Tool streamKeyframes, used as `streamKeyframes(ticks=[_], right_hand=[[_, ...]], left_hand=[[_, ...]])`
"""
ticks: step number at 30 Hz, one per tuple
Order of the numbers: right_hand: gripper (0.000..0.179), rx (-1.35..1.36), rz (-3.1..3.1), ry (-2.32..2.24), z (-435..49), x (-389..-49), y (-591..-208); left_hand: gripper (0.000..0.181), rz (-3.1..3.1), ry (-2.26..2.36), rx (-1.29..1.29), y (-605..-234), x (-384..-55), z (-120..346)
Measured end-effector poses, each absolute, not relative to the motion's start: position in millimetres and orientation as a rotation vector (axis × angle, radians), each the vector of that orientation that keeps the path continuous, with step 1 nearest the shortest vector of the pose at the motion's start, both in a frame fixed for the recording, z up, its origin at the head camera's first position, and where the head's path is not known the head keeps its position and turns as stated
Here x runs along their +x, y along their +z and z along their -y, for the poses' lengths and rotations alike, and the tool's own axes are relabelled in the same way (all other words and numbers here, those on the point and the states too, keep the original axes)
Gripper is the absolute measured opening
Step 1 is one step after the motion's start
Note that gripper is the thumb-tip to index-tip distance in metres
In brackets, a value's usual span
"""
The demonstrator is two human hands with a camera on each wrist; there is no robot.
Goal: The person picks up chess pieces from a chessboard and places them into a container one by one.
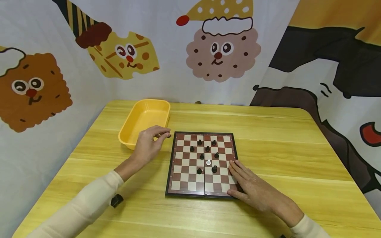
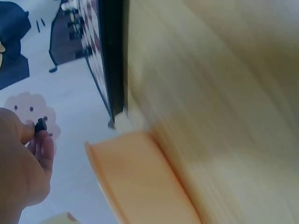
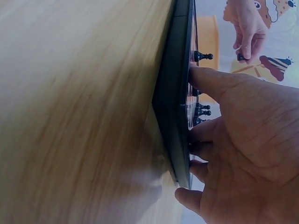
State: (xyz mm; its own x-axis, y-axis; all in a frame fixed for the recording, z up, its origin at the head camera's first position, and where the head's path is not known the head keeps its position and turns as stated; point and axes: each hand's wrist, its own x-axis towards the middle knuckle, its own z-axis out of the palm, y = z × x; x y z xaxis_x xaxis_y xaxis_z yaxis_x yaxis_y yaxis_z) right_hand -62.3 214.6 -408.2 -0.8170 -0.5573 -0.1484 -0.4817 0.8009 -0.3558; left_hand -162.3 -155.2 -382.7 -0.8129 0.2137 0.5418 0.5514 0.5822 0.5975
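Between thumb and fingertips, my left hand (image 1: 148, 144) pinches a small black chess piece (image 2: 41, 125), raised near the tray's right side and left of the board. The chessboard (image 1: 182, 187) lies unfolded on the table, with red-brown and white squares and a dark rim. Several black chess pieces (image 1: 214, 169) stand around a single white chess piece (image 1: 208, 162) on it. My right hand (image 1: 257, 190) rests on the board's right edge, fingers extended over the squares and thumb near the front corner. The held piece's exact kind is hidden by the fingers.
A yellow tray (image 1: 125, 139) stands at the back left of the wooden table (image 1: 285, 138), beyond my left forearm. Behind the table hangs a white cloth (image 1: 169, 66) printed with cartoon figures. A dark strapped device (image 1: 117, 200) sits at my left sleeve.
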Motion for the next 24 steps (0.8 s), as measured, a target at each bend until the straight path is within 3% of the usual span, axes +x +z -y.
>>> streamKeyframes(ticks=[24], right_hand=[[0.083,-0.83,-2.792,-0.477,-220.9,-63.9,-412.6]], left_hand=[[0.012,2.455,-1.026,-0.396,-391.2,-175.9,204.1]])
